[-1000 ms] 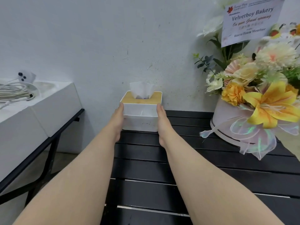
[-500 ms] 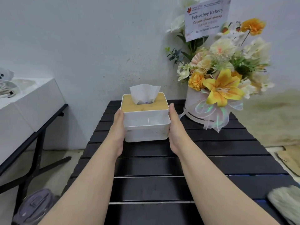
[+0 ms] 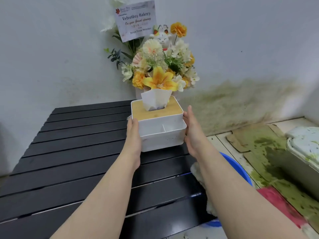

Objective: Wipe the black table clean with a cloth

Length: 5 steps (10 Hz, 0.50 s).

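The black slatted table (image 3: 72,152) fills the left and lower middle of the view. A white tissue box (image 3: 160,133) with a wooden lid and a tissue poking out is held over the table's right side. My left hand (image 3: 133,137) presses its left wall and my right hand (image 3: 193,131) its right wall. A pale fluffy cloth (image 3: 198,175) lies at the table's right edge, mostly hidden behind my right forearm.
A flower arrangement (image 3: 162,69) with a bakery card stands at the table's far right corner against the white wall. A blue basin (image 3: 236,169) sits on the floor to the right, beside a red mat (image 3: 279,206) and mossy green ground.
The tissue box has been carried in both hands from the table's far left toward the right and closer. The view has swung right, so the white side table has left the frame.
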{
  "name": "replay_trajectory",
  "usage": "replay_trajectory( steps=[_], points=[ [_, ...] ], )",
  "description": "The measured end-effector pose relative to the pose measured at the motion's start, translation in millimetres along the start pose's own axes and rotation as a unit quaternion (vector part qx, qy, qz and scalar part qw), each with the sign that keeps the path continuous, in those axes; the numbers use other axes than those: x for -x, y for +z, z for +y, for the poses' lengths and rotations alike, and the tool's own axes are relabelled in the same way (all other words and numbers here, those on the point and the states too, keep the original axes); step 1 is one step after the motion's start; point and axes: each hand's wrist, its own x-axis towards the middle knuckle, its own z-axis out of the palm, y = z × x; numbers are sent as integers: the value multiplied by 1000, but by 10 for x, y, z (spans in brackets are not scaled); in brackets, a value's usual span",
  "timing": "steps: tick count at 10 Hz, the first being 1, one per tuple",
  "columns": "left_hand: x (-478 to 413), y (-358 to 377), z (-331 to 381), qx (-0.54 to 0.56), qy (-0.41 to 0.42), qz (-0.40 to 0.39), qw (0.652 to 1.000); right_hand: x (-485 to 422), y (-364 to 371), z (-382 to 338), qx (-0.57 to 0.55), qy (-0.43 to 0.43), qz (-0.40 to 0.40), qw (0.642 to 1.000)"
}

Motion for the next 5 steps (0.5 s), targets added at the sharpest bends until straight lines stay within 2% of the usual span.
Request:
replay_trajectory(
  steps=[3, 5],
  points=[
    [110, 508, -254, -25, 18, -2, 1000, 24, -553, 102, -30, 27, -1, 999],
    [233, 505, -188, -48, -23, 31, 998, 241, -650, -80, 1, 89, 23, 996]
  ],
)
